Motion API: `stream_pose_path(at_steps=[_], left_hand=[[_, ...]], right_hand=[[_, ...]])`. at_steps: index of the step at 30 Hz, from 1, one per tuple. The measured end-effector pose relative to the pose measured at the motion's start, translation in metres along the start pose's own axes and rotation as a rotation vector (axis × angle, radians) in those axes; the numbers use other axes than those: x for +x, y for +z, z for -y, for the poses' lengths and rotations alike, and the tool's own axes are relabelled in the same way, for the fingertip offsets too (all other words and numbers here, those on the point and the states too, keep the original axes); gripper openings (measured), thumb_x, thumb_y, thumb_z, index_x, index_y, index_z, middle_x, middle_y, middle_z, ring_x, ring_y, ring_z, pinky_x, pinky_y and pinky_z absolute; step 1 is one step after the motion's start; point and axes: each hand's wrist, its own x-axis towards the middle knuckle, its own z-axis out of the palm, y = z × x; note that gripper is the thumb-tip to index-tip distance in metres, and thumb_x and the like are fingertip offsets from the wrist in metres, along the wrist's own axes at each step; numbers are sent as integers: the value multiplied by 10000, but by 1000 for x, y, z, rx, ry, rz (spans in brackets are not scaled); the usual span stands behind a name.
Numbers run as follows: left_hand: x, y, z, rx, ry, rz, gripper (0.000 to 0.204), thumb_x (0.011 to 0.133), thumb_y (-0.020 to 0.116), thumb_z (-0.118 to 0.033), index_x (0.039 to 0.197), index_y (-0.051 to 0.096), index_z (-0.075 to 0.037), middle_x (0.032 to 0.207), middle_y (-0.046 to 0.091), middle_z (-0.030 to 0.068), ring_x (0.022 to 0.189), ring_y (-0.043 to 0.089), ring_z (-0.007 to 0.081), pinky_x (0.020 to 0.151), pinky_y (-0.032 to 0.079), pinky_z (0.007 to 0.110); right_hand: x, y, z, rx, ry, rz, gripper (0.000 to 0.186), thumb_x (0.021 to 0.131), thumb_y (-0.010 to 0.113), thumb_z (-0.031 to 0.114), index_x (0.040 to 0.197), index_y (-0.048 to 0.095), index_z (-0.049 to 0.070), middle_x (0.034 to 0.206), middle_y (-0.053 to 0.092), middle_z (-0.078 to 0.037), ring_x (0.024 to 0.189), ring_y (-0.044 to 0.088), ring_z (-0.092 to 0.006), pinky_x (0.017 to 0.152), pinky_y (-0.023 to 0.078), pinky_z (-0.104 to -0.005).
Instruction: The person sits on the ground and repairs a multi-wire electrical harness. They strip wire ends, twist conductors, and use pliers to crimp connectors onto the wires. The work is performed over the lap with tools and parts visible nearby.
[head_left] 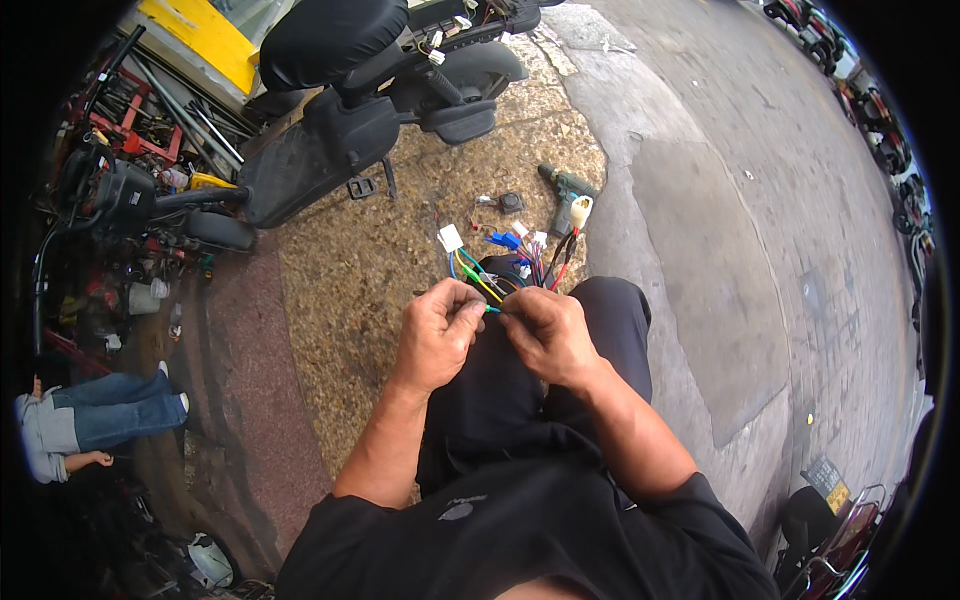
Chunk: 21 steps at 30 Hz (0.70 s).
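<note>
My left hand (438, 338) and my right hand (550, 338) meet above my knees, fingertips pinched a short way apart. A thin green wire (491, 309) spans the gap, with both hands closed on it. Just beyond them fans out a bundle of coloured wires (537, 272) that rests over my lap. At its ends are a white connector (450, 238), blue connectors (504, 240) and a cream plug (581, 211) on red and black wires. My fingers hide where the green wire ends.
A cordless drill (566, 193) and a small black square part (511, 202) lie on the pebbled ground ahead. Beyond stands an electric scooter (310, 160) with a black seat (335, 42). A person in jeans (125, 408) is at the left; parked vehicles (880, 130) line the far right.
</note>
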Motion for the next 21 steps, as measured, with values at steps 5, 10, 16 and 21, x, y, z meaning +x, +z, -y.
stream_pose_path(at_steps=[5, 10, 16, 21], left_hand=[[-2, 2, -1, -67, 15, 21, 34, 956, 632, -38, 959, 632, -4, 752, 645, 8, 638, 575, 51, 565, 466, 223], [-3, -5, -5, -87, -67, 80, 33, 956, 635, -41, 947, 641, -10, 737, 631, -1, 642, 578, 55, 572, 467, 224], [-6, -16, -13, 2, -181, 159, 97, 959, 647, -69, 878, 639, -15, 702, 618, -3, 622, 555, 51, 546, 443, 250], [-10, -5, -10, 85, -83, 98, 71, 942, 645, -48, 885, 628, -8, 698, 611, 6, 612, 533, 57, 545, 436, 261]], right_hand=[[0, 0, 0, 11, 10, 17, 71, 832, 696, 41, 884, 649, 30, 807, 659, -152, 739, 666, -370, 636, 529, -424], [-2, 1, 3, 9, 7, -16, 73, 831, 701, 43, 885, 652, 38, 812, 656, -147, 744, 664, -368, 636, 527, -424], [-5, -1, 9, -31, 12, 15, 73, 830, 707, 48, 885, 660, 50, 807, 647, -142, 732, 658, -367, 625, 523, -427], [-6, 0, 8, -7, 17, 42, 63, 827, 704, 48, 872, 660, 47, 792, 646, -146, 726, 657, -374, 616, 517, -429]])
